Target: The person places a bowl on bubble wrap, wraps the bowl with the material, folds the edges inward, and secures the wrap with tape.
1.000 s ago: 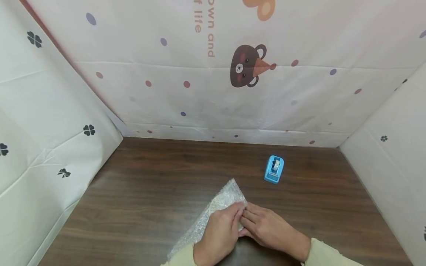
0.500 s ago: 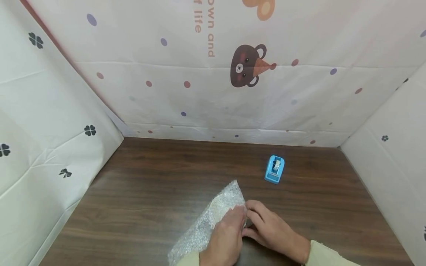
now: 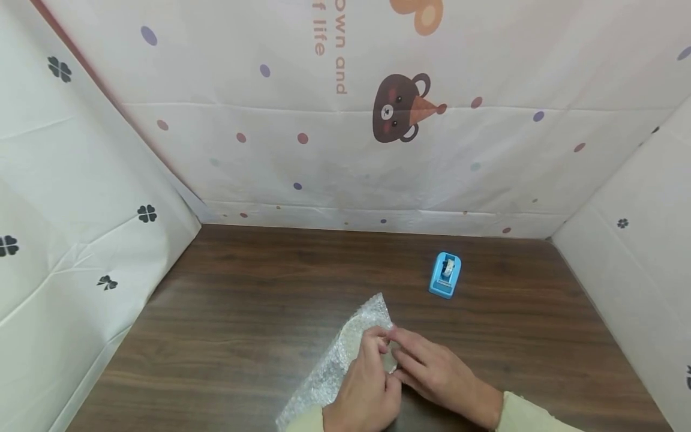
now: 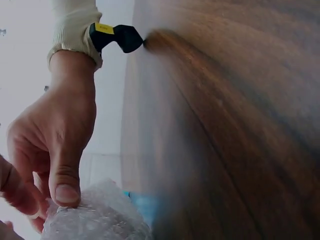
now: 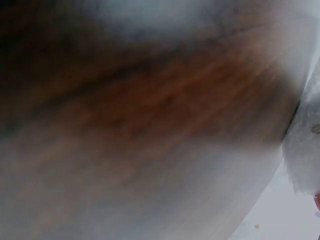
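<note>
A sheet of clear bubble wrap (image 3: 318, 378) lies folded on the table, wrapped round a pale, round-edged thing (image 3: 351, 333) that shows through it. Near its right edge my left hand (image 3: 363, 384) holds the wrap with curled fingers; in the left wrist view the thumb of that left hand (image 4: 62, 130) presses on the bubble wrap (image 4: 100, 215). From the right, my right hand (image 3: 437, 372) pinches the same edge, its fingertips meeting those of the left. In the right wrist view only a side of the bubble wrap (image 5: 305, 150) shows, at the right border.
A small blue tape dispenser (image 3: 445, 276) with a roll of tape stands behind the hands, towards the back right of the dark wooden table (image 3: 243, 288). White printed cloths, such as the back cloth (image 3: 259, 162), enclose the table at the back and both sides.
The left hand's fingers, laid flat along the wrap half a second ago, are now raised and curled at its edge. The right fingertips have shifted slightly left. The tape dispenser stays put.
</note>
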A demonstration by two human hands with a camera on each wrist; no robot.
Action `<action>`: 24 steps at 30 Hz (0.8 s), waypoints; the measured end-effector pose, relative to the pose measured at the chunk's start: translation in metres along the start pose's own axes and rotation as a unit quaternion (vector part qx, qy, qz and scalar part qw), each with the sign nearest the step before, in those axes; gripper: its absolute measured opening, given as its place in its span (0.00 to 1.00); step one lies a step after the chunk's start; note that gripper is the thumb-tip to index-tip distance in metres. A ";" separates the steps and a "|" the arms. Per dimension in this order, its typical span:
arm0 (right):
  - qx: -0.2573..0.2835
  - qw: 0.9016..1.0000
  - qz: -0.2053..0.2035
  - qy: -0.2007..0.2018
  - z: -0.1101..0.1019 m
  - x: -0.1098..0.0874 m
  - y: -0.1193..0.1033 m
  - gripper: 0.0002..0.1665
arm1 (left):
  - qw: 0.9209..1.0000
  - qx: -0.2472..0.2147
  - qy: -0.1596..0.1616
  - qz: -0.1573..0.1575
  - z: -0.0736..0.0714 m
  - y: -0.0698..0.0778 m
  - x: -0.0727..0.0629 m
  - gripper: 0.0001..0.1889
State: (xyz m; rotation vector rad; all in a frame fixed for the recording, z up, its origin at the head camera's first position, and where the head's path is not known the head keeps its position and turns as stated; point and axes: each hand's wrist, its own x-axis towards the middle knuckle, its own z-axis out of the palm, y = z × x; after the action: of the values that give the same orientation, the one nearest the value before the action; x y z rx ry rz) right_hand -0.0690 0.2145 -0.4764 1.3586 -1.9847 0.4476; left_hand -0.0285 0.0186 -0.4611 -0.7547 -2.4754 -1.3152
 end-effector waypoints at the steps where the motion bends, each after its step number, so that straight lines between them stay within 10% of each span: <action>1: -0.006 1.000 -0.009 0.002 0.000 0.000 0.001 0.19 | 1.000 -0.002 0.010 -0.003 0.001 0.000 0.000 0.22; 13: -0.011 1.000 -0.011 -0.012 -0.002 0.005 0.001 0.20 | 0.999 -0.011 0.046 0.009 -0.023 -0.002 -0.001 0.18; 24: -0.016 1.000 -0.016 -0.015 -0.003 0.008 0.002 0.21 | 0.997 0.042 -0.019 0.062 -0.119 -0.062 -0.025 0.24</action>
State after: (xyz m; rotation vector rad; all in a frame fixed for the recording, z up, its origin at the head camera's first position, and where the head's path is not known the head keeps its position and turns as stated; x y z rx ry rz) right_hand -0.0716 0.2120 -0.4684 1.3831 -1.9823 0.3821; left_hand -0.0444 -0.1158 -0.4480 -0.9051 -2.4524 -1.1567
